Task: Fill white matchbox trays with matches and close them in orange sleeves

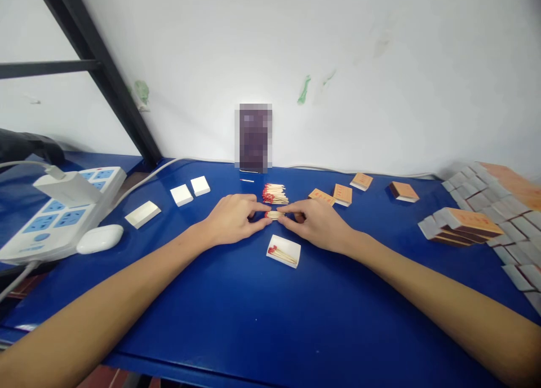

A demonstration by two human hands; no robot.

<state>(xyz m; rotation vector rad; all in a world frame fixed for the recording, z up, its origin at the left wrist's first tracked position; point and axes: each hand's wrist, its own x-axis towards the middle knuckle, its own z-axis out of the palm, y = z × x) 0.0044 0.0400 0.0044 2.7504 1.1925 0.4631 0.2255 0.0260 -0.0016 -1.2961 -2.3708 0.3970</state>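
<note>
Between my two hands lies a small bundle of red-tipped matches [274, 215]. My left hand [232, 219] pinches its red-head end between thumb and fingers, while my right hand [316, 223] pinches the plain end. Just beyond them a larger pile of matches [275, 194] rests on the blue table, heads to the left. Closer to me is a white matchbox tray [291, 259] holding several matches, tilted slightly on the tabletop. Orange matchbox sleeves [342, 194] lie beyond my right hand, one partly hidden behind it.
White matchbox trays [181, 195] sit at the left, near a power strip [63, 219] and a white earbud case [100, 239]. Stacked matchboxes [469, 226] and rows of more boxes [507, 208] occupy the right side. A blurred dark upright object [255, 137] leans at the wall.
</note>
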